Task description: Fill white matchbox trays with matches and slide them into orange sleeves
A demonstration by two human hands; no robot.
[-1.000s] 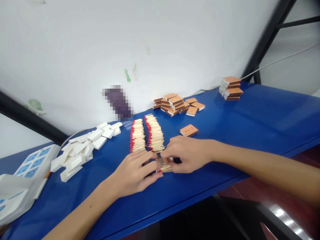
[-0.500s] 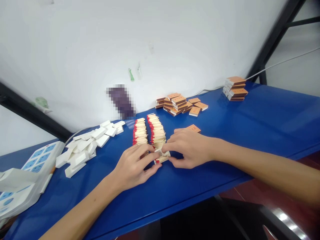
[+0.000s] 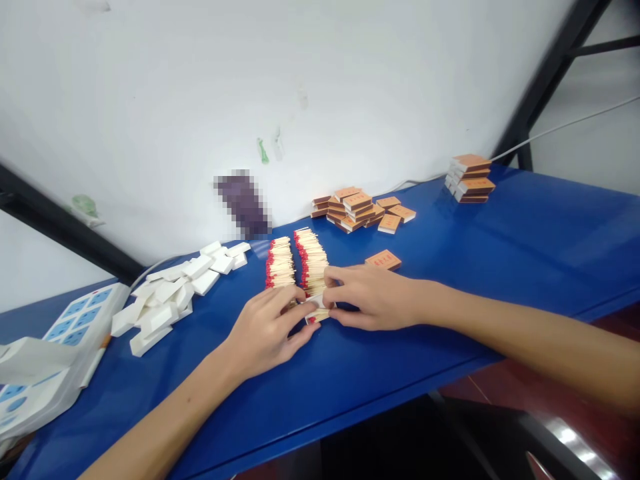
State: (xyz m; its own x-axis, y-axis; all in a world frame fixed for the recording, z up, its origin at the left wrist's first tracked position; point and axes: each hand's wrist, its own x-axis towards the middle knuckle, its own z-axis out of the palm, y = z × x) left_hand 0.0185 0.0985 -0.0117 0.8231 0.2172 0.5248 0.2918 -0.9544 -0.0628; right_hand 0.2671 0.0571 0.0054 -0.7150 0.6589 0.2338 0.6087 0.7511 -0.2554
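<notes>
Between my two hands sits a small white matchbox tray [image 3: 316,308] with a few red-tipped matches lying in it. My left hand [image 3: 267,330] grips its left end, thumb at the near side and fingers at the far side. The fingers of my right hand [image 3: 367,297] close on the right end, covering part of the tray. Just beyond, two rows of red-headed matches, a left row [image 3: 281,263] and a right row [image 3: 312,257], lie side by side on the blue table [image 3: 320,393]. An orange matchbox [image 3: 384,260] lies behind my right hand.
White empty trays [image 3: 173,287] are heaped on the left, beside a white power strip [image 3: 75,327] with blue sockets. Orange matchboxes [image 3: 357,203] form a pile near the wall. Another stack of matchboxes [image 3: 470,179] stands at the far right. The table's front edge is close to my forearms.
My right hand has shifted slightly left and away from me, uncovering more of the orange matchbox behind it. The tray has moved slightly left, with both hands still at it.
</notes>
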